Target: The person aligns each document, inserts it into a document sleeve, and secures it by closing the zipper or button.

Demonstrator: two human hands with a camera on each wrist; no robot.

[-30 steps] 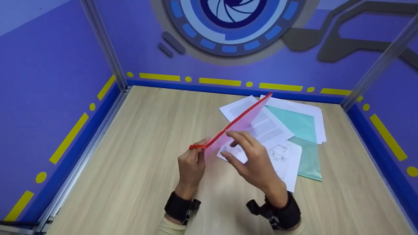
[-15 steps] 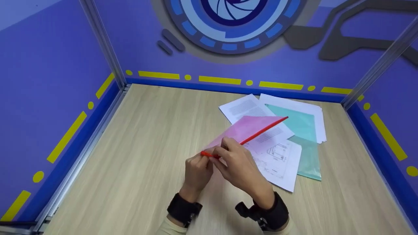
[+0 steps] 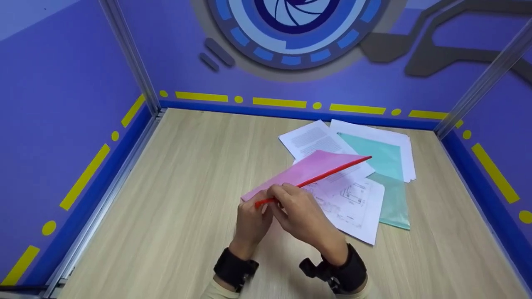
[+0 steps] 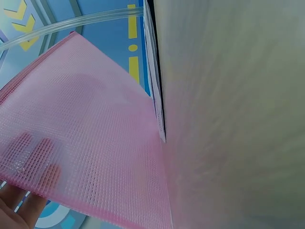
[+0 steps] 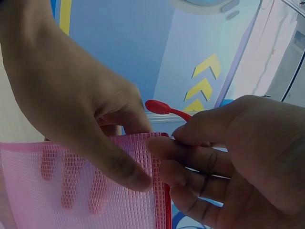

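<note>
A pink mesh zip pouch (image 3: 303, 170) is held tilted above the table, its red zip edge (image 3: 336, 170) pointing to the far right. My left hand (image 3: 251, 226) grips the pouch's near corner, thumb on one face; its fingers show through the mesh (image 5: 81, 176) in the right wrist view. Close against it, my right hand (image 3: 305, 214) pinches the zip's near end, where a red pull tab (image 5: 157, 106) sticks out past the thumb. The slider itself is hidden by the fingers. In the left wrist view the pouch's mesh face (image 4: 95, 105) fills the left half.
Printed sheets (image 3: 309, 139) lie under and behind the pouch, one bearing line drawings (image 3: 357, 207). A green clear folder (image 3: 392, 199) rests to their right, over white paper (image 3: 405, 158). Blue panels (image 3: 249, 83) enclose the wooden table (image 3: 178, 166) at the back and sides.
My right hand, earlier apart with spread fingers, has moved left and taken hold of the zip end. The pouch has tipped over, its zip edge swinging down to the right.
</note>
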